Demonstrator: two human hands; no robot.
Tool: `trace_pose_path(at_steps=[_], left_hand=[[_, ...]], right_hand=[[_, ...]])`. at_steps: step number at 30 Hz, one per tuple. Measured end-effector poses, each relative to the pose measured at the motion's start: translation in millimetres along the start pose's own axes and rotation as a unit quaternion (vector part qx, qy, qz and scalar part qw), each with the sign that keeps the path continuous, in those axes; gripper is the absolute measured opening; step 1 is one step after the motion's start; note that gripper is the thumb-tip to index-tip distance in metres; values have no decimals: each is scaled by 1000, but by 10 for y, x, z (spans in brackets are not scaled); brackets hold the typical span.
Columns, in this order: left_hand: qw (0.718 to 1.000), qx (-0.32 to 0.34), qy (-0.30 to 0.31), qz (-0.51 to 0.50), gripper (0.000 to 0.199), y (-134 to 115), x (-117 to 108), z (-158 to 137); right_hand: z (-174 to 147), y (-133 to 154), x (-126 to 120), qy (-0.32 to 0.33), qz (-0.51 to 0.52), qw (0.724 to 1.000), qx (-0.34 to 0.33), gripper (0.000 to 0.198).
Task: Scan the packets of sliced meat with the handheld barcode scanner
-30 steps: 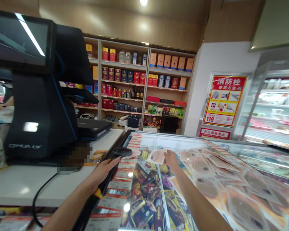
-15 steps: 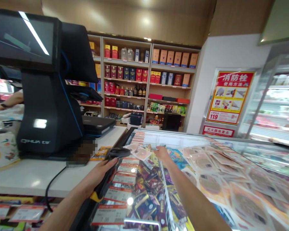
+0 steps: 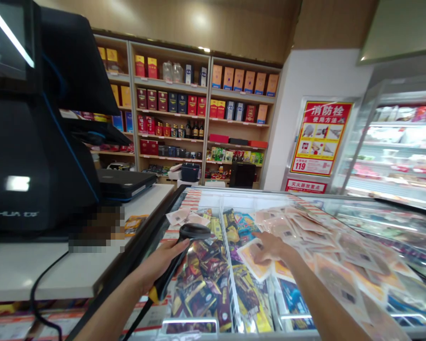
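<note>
My left hand (image 3: 162, 263) is wrapped round the handle of a black barcode scanner (image 3: 195, 231), whose cable trails down past my wrist. The scanner's head hangs over the left side of a glass-topped freezer, above dark ice-cream wrappers (image 3: 202, 289). Farther right, my right hand (image 3: 274, 247) is closed on the edge of a flat white-and-orange packet (image 3: 250, 258). Similar flat packets (image 3: 315, 237) with clear round windows lie in an overlapping heap to the right of that hand. Two more pale packets (image 3: 179, 216) rest beyond the scanner.
A counter (image 3: 17, 270) with a black checkout terminal (image 3: 28, 156) stands at my left. White wire dividers (image 3: 229, 255) part the wrapped goods inside the freezer (image 3: 241, 192). Shelves of boxes and bottles (image 3: 172, 118) line the back wall, and a refrigerated case (image 3: 394, 151) stands right.
My right hand has come back toward me and now grips a flat packet. The scanner in my left hand has moved right, over the wrappers. The view has turned somewhat to the right.
</note>
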State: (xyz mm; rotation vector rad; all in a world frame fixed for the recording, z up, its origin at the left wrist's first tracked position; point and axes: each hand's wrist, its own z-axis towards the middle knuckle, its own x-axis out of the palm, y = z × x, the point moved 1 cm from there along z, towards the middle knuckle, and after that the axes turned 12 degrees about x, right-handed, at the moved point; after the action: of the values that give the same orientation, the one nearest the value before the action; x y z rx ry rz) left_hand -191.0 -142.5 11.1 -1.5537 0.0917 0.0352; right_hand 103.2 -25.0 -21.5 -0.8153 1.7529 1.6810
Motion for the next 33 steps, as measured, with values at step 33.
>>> trace_pose_path(at_steps=[33], left_hand=[[995,48,80,-48,34,-282,502,-128]], right_hand=[[416,11,276,-112,436,888,89,20]])
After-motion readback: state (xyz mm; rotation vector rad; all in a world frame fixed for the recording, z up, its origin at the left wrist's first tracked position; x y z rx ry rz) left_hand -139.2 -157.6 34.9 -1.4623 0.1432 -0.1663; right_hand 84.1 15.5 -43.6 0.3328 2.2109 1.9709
